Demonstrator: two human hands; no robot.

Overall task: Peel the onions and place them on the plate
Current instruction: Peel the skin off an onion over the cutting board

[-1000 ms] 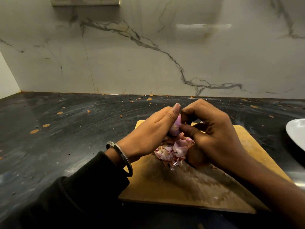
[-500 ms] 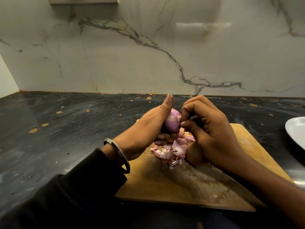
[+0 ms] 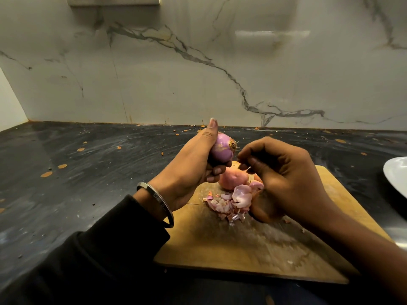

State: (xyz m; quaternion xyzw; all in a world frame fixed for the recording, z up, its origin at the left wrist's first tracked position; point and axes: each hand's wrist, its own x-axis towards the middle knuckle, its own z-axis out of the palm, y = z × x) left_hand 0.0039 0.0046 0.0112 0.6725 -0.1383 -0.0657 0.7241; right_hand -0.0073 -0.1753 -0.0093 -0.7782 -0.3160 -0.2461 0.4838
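Note:
My left hand (image 3: 189, 170) grips a small purple onion (image 3: 221, 148), raised above the wooden cutting board (image 3: 242, 245), root end pointing right. My right hand (image 3: 284, 175) hovers just right of the onion, apart from it, with fingers curled and fingertips drawn together. I cannot see whether a scrap of skin is between them. A second, pinkish onion (image 3: 232, 180) lies on the board below both hands. A pile of pink peels (image 3: 231, 204) sits in front of it. The white plate (image 3: 396, 177) shows partly at the right edge.
The board lies on a dark counter (image 3: 88, 172) flecked with orange peel bits. A marble wall (image 3: 198, 73) rises behind. A metal bangle (image 3: 158, 201) and a black sleeve are on my left arm.
My left hand has lifted the onion up and away from the peel pile. My right hand has come off the onion and moved slightly right, uncovering the second onion on the board.

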